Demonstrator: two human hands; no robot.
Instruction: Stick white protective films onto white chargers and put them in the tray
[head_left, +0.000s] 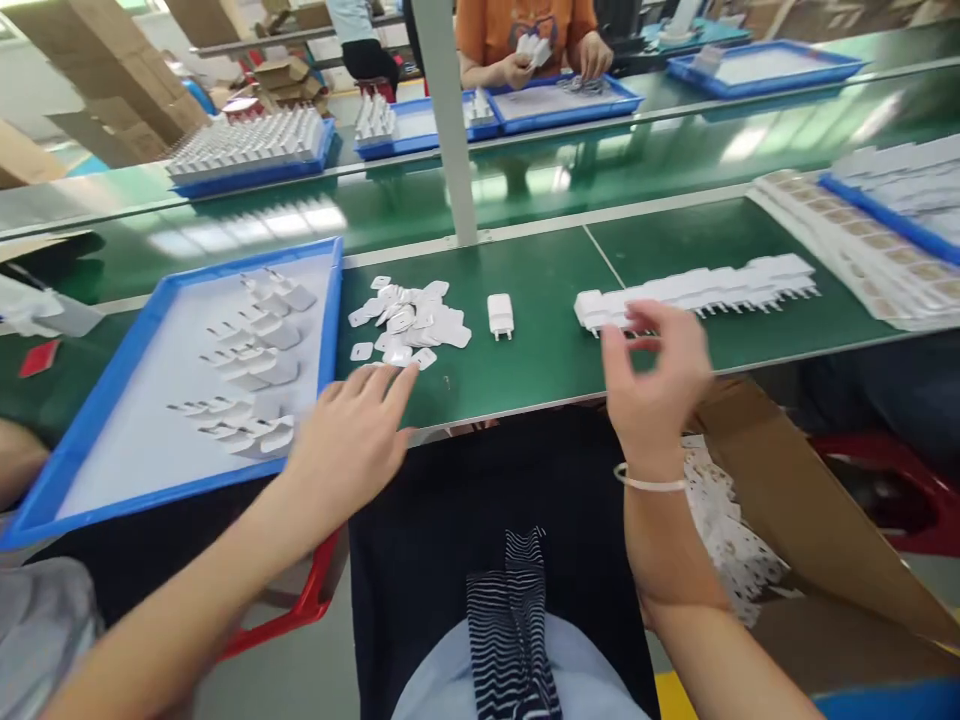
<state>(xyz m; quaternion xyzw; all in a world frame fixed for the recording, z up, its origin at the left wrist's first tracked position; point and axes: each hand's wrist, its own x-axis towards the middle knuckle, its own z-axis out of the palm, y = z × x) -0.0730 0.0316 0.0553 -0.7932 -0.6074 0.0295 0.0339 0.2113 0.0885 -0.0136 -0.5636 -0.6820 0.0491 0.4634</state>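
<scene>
My left hand is over the table edge, fingers stretched and slightly apart, at the near side of a pile of small white plastic plates. It grips nothing that I can see. My right hand is raised in front of a row of white plug chargers, thumb and fingers curved with a gap between them; nothing shows in it. Between the hands, a single white plug charger lies on the green table, prongs toward me.
On the left, a blue-rimmed tray holds several chargers. Sheets of stickers and another blue tray lie at right. A cardboard box with white scraps stands below. A metal post rises ahead; a co-worker sits opposite.
</scene>
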